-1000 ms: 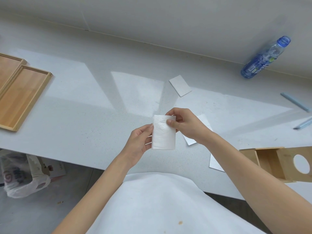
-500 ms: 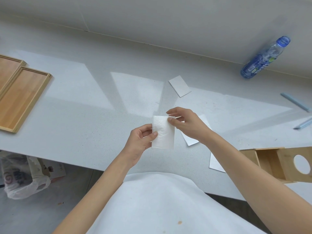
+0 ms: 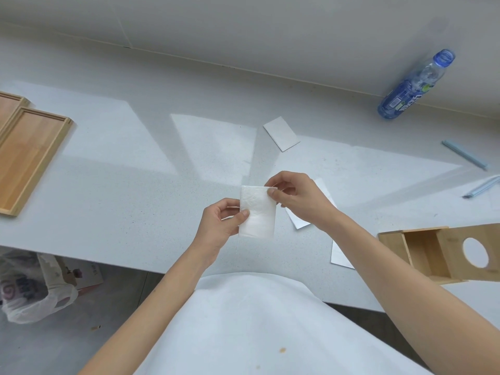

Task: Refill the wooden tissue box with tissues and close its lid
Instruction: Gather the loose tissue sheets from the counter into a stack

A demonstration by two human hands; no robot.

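A folded white tissue [image 3: 258,213] hangs upright above the grey table's front half. My left hand [image 3: 220,224] pinches its left edge and my right hand [image 3: 296,197] pinches its top right corner. The wooden tissue box [image 3: 422,253] lies on its side at the right edge of the table, its open side toward me and the panel with the round hole [image 3: 475,252] facing up. More flat white tissues lie on the table: one [image 3: 281,133] farther back, one [image 3: 341,256] beside my right forearm, and one [image 3: 299,221] partly under my right hand.
Two shallow wooden trays [image 3: 28,155] lie at the table's left edge. A blue plastic bottle [image 3: 414,86] lies by the back wall at right, with pale blue sticks [image 3: 464,154] near it. A plastic bag [image 3: 32,288] sits on the floor at lower left. The grey table [image 3: 135,171] ends just before my white apron.
My left thumb has slid along the tissue's left edge and my right fingers shifted to its top right corner; the tissue stays in the same spot between both hands.
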